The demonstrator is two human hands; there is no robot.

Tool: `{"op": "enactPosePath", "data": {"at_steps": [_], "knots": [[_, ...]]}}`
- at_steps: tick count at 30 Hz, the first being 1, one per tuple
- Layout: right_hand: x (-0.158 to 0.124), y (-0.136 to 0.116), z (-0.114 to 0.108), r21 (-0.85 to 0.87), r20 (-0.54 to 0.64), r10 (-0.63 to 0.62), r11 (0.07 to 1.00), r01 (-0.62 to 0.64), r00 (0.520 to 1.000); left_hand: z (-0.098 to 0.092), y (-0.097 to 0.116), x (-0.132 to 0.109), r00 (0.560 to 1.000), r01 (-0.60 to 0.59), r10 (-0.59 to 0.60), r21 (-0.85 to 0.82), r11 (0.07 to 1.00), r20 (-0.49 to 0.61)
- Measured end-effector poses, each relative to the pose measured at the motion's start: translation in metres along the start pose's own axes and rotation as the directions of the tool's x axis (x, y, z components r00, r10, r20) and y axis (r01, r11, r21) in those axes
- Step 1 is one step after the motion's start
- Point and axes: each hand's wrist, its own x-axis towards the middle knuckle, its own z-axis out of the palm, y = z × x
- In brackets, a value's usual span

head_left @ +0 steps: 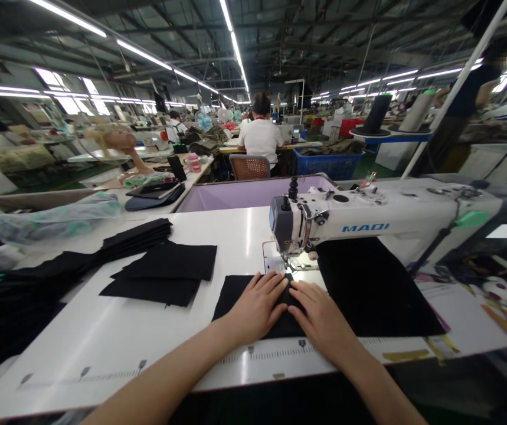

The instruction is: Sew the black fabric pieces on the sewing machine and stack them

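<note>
My left hand (257, 306) and my right hand (321, 316) lie flat, side by side, on a black fabric piece (231, 295) spread on the white sewing table (102, 342). Both sets of fingers are stretched forward and press the cloth toward the needle area (292, 264) of a white sewing machine (368, 221). More black fabric (372, 289) lies under the machine arm to the right. Neither hand grips anything.
Cut black pieces (164, 274) and a taller stack (136, 236) lie to the left, with a dark heap (5, 307) at the table's left end. A lilac bin (235, 193) stands behind the table. A person in white (261, 139) sits farther back, another stands at right (478, 88).
</note>
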Motion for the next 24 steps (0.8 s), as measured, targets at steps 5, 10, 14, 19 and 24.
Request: {"op": "enactPosePath", "data": {"at_steps": [5, 10, 14, 19, 24], "knots": [[0.01, 0.014, 0.004, 0.044, -0.002, 0.015, 0.999, -0.015, 1.0, 0.001, -0.013, 0.015, 1.0, 0.002, -0.002, -0.041, 0.999, 0.016], [0.016, 0.015, 0.007, 0.06, -0.002, 0.034, 0.998, -0.034, 0.999, 0.005, -0.025, 0.017, 1.0, -0.013, 0.013, -0.046, 0.999, 0.008], [0.016, 0.014, 0.008, 0.04, 0.016, 0.053, 0.998, -0.054, 0.998, 0.007, -0.028, 0.018, 1.0, -0.02, 0.02, -0.043, 0.999, -0.005], [0.016, 0.015, 0.009, 0.014, 0.013, 0.049, 0.999, -0.049, 0.999, 0.005, -0.027, 0.02, 1.0, -0.004, 0.003, -0.035, 0.999, -0.005], [0.015, 0.013, 0.008, -0.009, 0.03, 0.052, 0.999, -0.051, 0.998, 0.004, -0.028, 0.02, 1.0, -0.017, 0.017, -0.038, 0.999, 0.004]]}}
